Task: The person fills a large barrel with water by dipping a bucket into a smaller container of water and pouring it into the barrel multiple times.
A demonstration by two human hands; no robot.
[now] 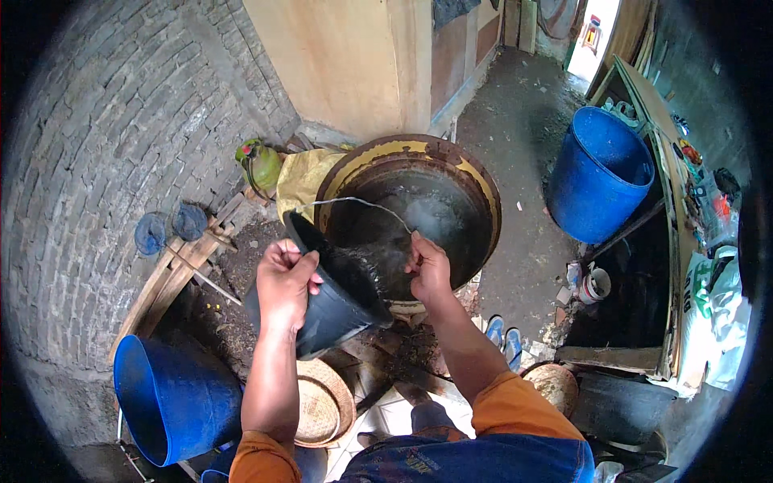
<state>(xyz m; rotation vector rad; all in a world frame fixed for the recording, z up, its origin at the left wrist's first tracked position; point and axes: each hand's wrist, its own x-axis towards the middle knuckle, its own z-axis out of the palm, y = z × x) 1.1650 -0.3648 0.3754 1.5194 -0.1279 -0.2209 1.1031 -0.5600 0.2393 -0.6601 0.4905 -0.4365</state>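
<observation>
A black bucket (342, 310) is tilted at the near left edge of a large round vat (481, 179), its mouth toward the vat. My left hand (286, 278) is closed on the bucket's rim. The fingers of my right hand (431, 266) pinch one end of its thin wire handle (369, 202), which arches over the vat. Dark liquid (427, 211) fills the lower part of the vat, with a pale, cloudy patch on its surface. The bucket's inside is mostly in shadow, so how much it holds cannot be seen.
Blue plastic drums stand at the right (584, 189) and lower left (173, 402). Woven baskets (342, 386) lie near my legs. A green tank (264, 167) and a yellow sack (302, 181) sit beyond the vat's left side. Planks (165, 290) lean by the brick wall (137, 153).
</observation>
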